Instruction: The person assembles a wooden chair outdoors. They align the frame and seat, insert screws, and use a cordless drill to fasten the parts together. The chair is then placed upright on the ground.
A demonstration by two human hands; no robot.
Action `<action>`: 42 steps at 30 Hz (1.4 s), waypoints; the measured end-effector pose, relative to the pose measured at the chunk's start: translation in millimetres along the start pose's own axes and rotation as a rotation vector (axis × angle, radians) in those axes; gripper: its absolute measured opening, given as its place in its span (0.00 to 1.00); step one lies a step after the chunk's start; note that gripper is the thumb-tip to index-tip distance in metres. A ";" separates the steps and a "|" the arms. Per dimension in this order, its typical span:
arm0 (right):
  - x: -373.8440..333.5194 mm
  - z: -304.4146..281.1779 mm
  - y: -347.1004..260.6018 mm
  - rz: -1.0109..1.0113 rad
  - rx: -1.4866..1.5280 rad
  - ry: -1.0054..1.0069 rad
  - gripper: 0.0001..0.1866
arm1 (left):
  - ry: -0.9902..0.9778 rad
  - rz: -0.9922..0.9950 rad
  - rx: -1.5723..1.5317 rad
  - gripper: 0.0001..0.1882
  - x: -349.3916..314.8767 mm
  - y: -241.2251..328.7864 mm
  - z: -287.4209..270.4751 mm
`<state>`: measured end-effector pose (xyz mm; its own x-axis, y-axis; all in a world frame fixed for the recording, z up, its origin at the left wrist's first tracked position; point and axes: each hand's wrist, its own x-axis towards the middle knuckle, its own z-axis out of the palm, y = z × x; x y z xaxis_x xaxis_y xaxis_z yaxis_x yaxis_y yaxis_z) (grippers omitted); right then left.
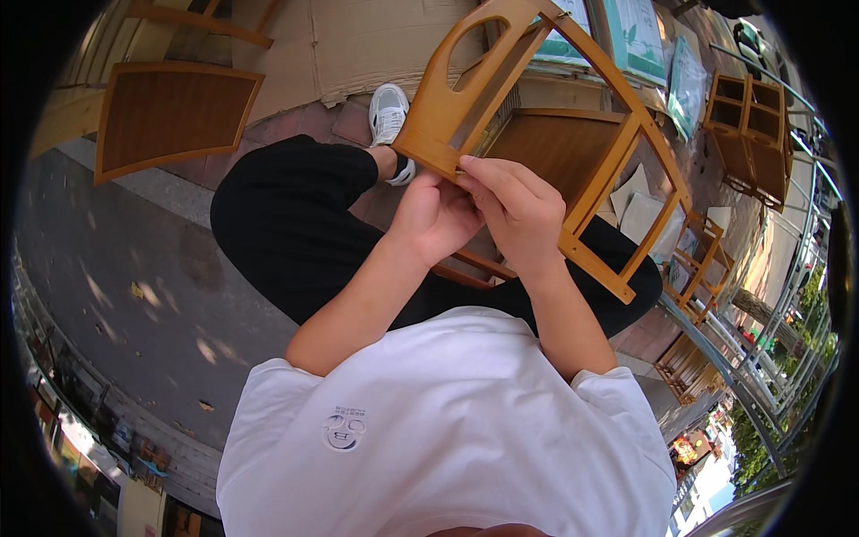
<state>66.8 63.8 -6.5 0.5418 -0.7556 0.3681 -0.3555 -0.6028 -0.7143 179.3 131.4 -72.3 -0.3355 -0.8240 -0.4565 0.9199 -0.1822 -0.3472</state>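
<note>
Across my lap lies a brown wooden chair frame (514,121), tilted, with an oval cutout in its backrest board and a dark wooden panel (557,152) beside it. My left hand (436,217) is closed under the lower edge of the backrest board; its fingertips are partly hidden behind my right hand. My right hand (519,208) is pinched against that same edge, thumb and forefinger together at the board's corner. Whatever sits between those fingers is too small to make out. Both hands are close together, nearly touching.
A loose curved wooden panel (174,116) lies to the left. Cardboard (358,45) covers the ground ahead. Plastic-wrapped packages (635,40) lie beyond the frame. More wooden furniture (750,130) stands at the far right, near metal railings (761,394).
</note>
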 end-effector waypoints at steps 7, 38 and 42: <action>12.2 1.8 1.6 -0.218 -0.231 -0.119 0.09 | 0.200 0.072 0.041 0.13 -3.9 -5.2 11.1; 19.5 -5.6 12.3 -0.420 -0.230 -0.215 0.10 | 0.111 0.021 0.197 0.14 -4.2 13.2 10.3; 18.0 -11.7 17.3 -0.423 -0.239 -0.245 0.09 | 0.178 0.041 0.270 0.17 0.3 17.8 7.2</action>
<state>61.5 36.8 -5.2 0.8265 -0.3703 0.4239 -0.2164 -0.9043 -0.3680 197.1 124.0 -72.7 -0.3058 -0.7313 -0.6097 0.9458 -0.3067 -0.1065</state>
